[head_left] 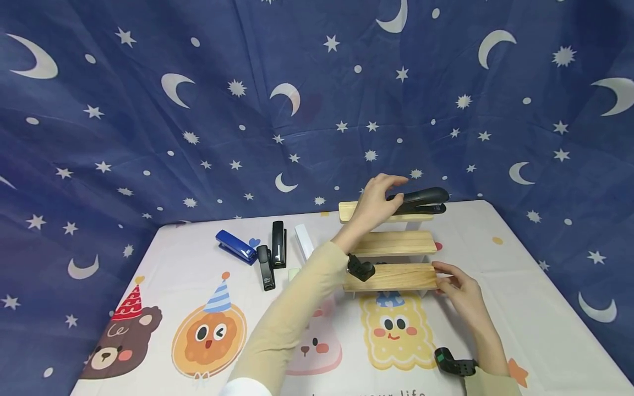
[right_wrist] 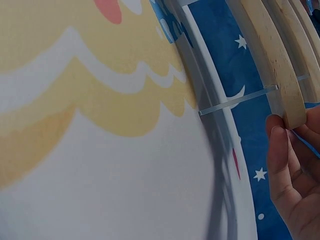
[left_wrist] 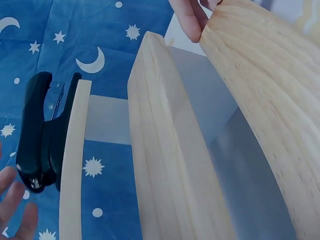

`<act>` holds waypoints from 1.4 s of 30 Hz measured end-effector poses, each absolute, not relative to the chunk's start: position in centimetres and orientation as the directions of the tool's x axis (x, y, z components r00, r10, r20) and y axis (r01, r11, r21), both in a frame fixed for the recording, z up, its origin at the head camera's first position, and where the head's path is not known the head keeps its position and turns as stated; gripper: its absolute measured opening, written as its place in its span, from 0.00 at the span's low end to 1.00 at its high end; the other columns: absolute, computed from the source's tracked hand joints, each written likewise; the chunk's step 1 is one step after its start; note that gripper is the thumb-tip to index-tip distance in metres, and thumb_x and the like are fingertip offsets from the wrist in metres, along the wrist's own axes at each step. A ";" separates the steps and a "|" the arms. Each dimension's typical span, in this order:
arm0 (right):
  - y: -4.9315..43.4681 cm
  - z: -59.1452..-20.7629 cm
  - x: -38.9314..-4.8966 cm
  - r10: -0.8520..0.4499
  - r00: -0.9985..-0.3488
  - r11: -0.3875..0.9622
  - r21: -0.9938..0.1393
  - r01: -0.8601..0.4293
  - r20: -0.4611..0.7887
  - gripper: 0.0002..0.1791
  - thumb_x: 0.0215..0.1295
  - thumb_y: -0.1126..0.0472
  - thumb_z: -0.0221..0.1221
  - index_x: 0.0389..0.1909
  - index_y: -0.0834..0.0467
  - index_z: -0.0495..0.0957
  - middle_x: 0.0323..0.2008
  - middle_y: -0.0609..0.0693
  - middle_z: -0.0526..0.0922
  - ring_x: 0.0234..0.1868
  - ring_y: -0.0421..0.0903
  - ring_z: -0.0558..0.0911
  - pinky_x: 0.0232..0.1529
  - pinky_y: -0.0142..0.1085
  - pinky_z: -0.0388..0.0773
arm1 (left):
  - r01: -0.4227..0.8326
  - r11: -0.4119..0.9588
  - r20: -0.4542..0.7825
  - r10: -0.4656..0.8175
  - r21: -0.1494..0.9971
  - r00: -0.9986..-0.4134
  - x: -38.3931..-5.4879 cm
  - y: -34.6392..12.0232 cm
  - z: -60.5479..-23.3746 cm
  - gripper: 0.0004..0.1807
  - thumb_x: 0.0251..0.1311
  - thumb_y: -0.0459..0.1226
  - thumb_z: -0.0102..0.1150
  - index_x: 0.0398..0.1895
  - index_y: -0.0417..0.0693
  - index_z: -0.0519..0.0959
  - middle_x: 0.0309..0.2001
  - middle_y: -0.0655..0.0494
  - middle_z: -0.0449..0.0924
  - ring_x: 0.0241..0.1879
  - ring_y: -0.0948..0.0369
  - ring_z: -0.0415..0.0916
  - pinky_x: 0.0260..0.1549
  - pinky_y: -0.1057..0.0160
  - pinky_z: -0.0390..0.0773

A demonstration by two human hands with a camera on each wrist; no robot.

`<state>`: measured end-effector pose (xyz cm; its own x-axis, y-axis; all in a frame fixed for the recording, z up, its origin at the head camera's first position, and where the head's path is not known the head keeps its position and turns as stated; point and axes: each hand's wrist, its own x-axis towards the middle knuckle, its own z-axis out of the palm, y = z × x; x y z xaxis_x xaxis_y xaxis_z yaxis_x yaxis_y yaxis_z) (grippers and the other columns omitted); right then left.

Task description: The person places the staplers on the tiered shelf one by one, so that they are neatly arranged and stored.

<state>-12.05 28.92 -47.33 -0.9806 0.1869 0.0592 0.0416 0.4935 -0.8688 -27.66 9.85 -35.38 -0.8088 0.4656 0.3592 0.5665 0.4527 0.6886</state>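
A large black stapler (head_left: 421, 201) lies on the top board of a three-tier wooden shelf (head_left: 396, 276). My left hand (head_left: 378, 201) is over that top board, at the stapler's left end. In the left wrist view, its spread fingertips (left_wrist: 20, 215) are just beside the black stapler (left_wrist: 37, 132), with a small gap showing. My right hand (head_left: 460, 291) pinches the right end of the lowest board; in the right wrist view, thumb and fingers (right_wrist: 280, 155) are on either side of the board's end (right_wrist: 292, 107).
Left of the shelf lie a blue stapler (head_left: 236, 246), a small black stapler (head_left: 266, 268), a taller black stapler (head_left: 279, 245) and a white stapler (head_left: 304, 240), partly behind my left sleeve. A starry blue curtain (head_left: 238, 137) hangs behind the cartoon-printed tablecloth (head_left: 163, 264).
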 end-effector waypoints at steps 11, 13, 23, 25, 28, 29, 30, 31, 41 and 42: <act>28.9 -47.3 -12.1 0.185 -0.982 0.497 -0.866 0.061 0.037 0.22 0.68 0.65 0.50 0.63 0.64 0.70 0.57 0.64 0.75 0.35 0.22 0.75 0.37 0.28 0.80 | 0.566 0.456 0.431 0.371 0.687 -0.823 -27.0 6.2 -35.4 0.19 0.64 0.36 0.54 0.58 0.53 0.77 0.53 0.57 0.79 0.51 0.61 0.73 0.49 0.66 0.73; 28.9 -47.3 -12.1 0.182 -0.983 0.492 -0.869 0.058 0.037 0.22 0.68 0.65 0.50 0.63 0.64 0.69 0.58 0.65 0.75 0.35 0.21 0.75 0.37 0.28 0.81 | 0.563 0.465 0.439 0.354 0.684 -0.826 -26.9 5.3 -35.5 0.19 0.63 0.35 0.54 0.57 0.52 0.78 0.52 0.56 0.79 0.50 0.60 0.73 0.49 0.65 0.72; 28.9 -47.3 -12.0 0.178 -0.984 0.476 -0.877 0.064 0.025 0.24 0.68 0.65 0.51 0.64 0.65 0.68 0.58 0.66 0.74 0.36 0.21 0.75 0.37 0.28 0.81 | 0.518 0.512 0.446 0.267 0.685 -0.854 -26.7 0.2 -36.3 0.18 0.62 0.34 0.55 0.56 0.51 0.79 0.50 0.53 0.79 0.49 0.57 0.74 0.46 0.60 0.76; 28.8 -47.3 -12.0 0.178 -0.984 0.480 -0.875 0.065 0.025 0.24 0.68 0.65 0.51 0.64 0.65 0.68 0.58 0.66 0.74 0.36 0.21 0.75 0.37 0.28 0.81 | 0.507 0.523 0.449 0.245 0.685 -0.859 -26.8 -0.9 -36.5 0.18 0.61 0.34 0.55 0.55 0.51 0.79 0.49 0.53 0.80 0.49 0.57 0.74 0.46 0.59 0.76; 28.8 -47.4 -11.9 0.182 -0.983 0.483 -0.873 0.063 0.030 0.23 0.68 0.65 0.51 0.64 0.65 0.68 0.57 0.66 0.75 0.36 0.22 0.75 0.37 0.28 0.81 | 0.482 0.535 0.441 0.214 0.694 -0.872 -26.7 -2.5 -36.7 0.18 0.61 0.33 0.55 0.55 0.49 0.79 0.49 0.52 0.80 0.49 0.56 0.75 0.47 0.57 0.76; 28.8 -47.4 -11.9 0.184 -0.982 0.482 -0.874 0.062 0.032 0.23 0.68 0.65 0.51 0.64 0.65 0.69 0.57 0.66 0.75 0.36 0.22 0.76 0.37 0.28 0.81 | 0.475 0.538 0.440 0.204 0.696 -0.875 -26.8 -3.0 -36.8 0.18 0.61 0.33 0.55 0.55 0.49 0.79 0.50 0.52 0.80 0.49 0.56 0.75 0.47 0.56 0.76; 28.8 -47.4 -11.9 0.186 -0.982 0.482 -0.874 0.061 0.034 0.23 0.68 0.66 0.51 0.63 0.64 0.69 0.57 0.65 0.75 0.35 0.22 0.76 0.37 0.28 0.81 | 0.467 0.543 0.436 0.194 0.698 -0.879 -26.8 -3.6 -36.8 0.18 0.61 0.33 0.55 0.55 0.48 0.79 0.50 0.52 0.80 0.49 0.55 0.75 0.47 0.56 0.76; 28.8 -47.4 -12.0 0.188 -0.982 0.481 -0.874 0.060 0.036 0.23 0.68 0.66 0.51 0.63 0.64 0.69 0.57 0.65 0.75 0.35 0.22 0.76 0.37 0.29 0.81 | 0.457 0.544 0.432 0.184 0.704 -0.883 -26.8 -4.2 -36.9 0.18 0.61 0.33 0.55 0.55 0.48 0.79 0.51 0.51 0.80 0.50 0.54 0.75 0.48 0.55 0.76; 28.8 -47.3 -12.0 0.188 -0.981 0.483 -0.874 0.053 0.045 0.22 0.67 0.67 0.50 0.62 0.65 0.70 0.56 0.66 0.76 0.35 0.22 0.76 0.36 0.28 0.80 | 0.349 0.596 0.371 0.090 0.723 -0.924 -26.6 -9.9 -38.7 0.19 0.61 0.33 0.54 0.56 0.46 0.78 0.51 0.47 0.79 0.50 0.51 0.76 0.49 0.51 0.76; 28.7 -47.3 -12.0 0.186 -0.982 0.481 -0.875 0.054 0.042 0.22 0.67 0.67 0.50 0.63 0.65 0.69 0.56 0.66 0.75 0.35 0.22 0.76 0.37 0.27 0.80 | 0.337 0.602 0.368 0.076 0.724 -0.927 -26.6 -10.5 -39.0 0.19 0.61 0.32 0.54 0.56 0.45 0.78 0.50 0.47 0.79 0.51 0.50 0.76 0.49 0.50 0.76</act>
